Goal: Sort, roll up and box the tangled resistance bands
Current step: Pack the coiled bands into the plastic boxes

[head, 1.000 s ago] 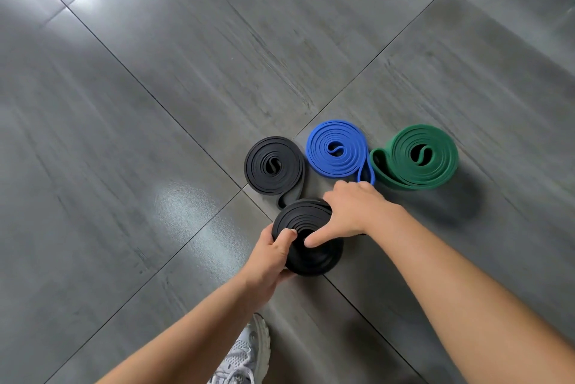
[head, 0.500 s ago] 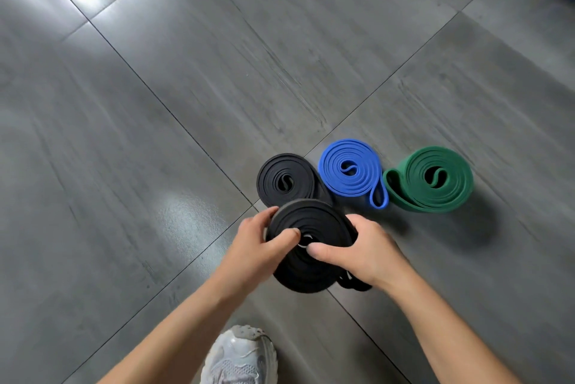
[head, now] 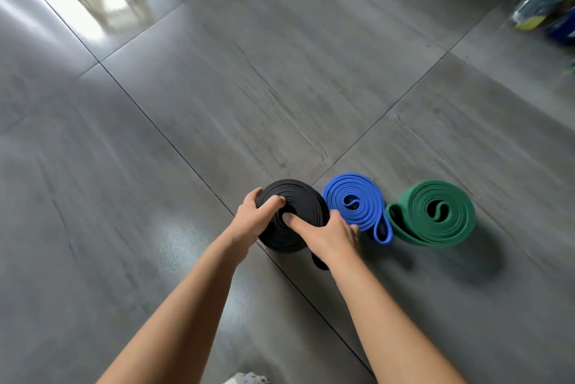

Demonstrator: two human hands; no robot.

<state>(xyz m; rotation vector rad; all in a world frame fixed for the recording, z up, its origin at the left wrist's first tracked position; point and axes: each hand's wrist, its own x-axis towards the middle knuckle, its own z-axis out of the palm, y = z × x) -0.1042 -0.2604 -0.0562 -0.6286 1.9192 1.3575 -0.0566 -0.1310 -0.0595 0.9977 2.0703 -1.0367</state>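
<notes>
I see my left hand (head: 249, 222) and right hand (head: 329, 236) both clamped on the black roll (head: 298, 197), thumbs on its face, just beside the blue roll (head: 354, 203); it has moved closer since.

The left hand (head: 249, 218) grips a black roll (head: 301, 200) at its 9 o'clock and the right hand (head: 326, 236) at its 4 o'clock, thumbs on top. At its 3 o'clock a blue roll (head: 354, 203) lies on the tiled floor (head: 217, 103), with a green roll (head: 435, 212) just beside it.
</notes>
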